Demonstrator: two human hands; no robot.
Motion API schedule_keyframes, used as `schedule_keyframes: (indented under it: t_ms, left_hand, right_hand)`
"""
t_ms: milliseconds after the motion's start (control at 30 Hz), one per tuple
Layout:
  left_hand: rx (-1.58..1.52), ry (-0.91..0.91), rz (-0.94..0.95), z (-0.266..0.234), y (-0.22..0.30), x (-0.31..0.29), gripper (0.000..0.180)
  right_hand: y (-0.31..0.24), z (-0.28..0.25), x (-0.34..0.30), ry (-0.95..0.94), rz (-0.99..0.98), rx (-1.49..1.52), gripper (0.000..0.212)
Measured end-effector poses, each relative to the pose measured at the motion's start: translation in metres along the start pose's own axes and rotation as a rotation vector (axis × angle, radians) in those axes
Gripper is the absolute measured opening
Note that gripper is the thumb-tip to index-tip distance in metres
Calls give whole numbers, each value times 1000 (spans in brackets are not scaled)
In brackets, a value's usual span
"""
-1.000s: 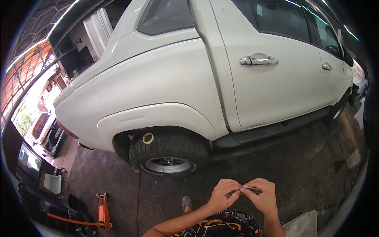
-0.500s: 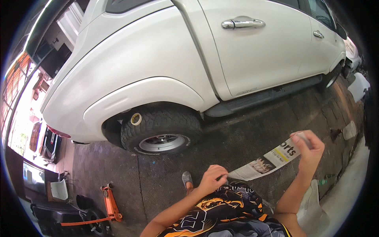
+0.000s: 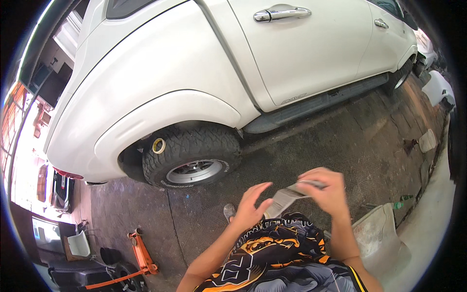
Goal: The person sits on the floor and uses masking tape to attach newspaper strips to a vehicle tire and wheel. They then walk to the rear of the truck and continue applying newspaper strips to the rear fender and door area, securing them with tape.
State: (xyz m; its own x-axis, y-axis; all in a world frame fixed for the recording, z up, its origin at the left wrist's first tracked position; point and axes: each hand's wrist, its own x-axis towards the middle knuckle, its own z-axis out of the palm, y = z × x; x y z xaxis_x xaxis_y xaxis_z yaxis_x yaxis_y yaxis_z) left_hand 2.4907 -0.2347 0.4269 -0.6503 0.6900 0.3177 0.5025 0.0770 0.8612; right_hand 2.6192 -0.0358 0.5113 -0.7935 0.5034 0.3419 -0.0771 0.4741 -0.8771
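Right hand (image 3: 327, 191): fingers curled down, grasping the upper end of a folded paper strip (image 3: 287, 198).
Left hand (image 3: 250, 207): fingers spread loose, released, touching the strip's lower end with the fingertips.
Paper strip: whitish, held between both hands above the person's patterned shirt, tilted up toward the right.
Vehicle: white pickup (image 3: 209, 73) ahead, rear wheel (image 3: 192, 158) just beyond the hands.
Tape roll (image 3: 158, 145): yellow, sits on top of the tyre.
Floor: dark patterned floor (image 3: 311, 141); orange jack (image 3: 141, 253) lower left, well apart from the hands.
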Motion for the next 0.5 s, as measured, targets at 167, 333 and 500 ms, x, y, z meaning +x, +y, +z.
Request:
schedule_keyframes:
  t_ms: [167, 333, 500]
  left_hand:
    - [-227, -101, -204, 16, 6, 26, 18]
    - [-404, 30, -316, 15, 11, 35, 18]
    - [-293, -6, -205, 12, 20, 41, 17]
  right_hand:
    - [10, 25, 15, -44, 257, 189, 24]
    - [19, 38, 11, 143, 307, 712, 71]
    - [27, 73, -7, 194, 383, 749, 71]
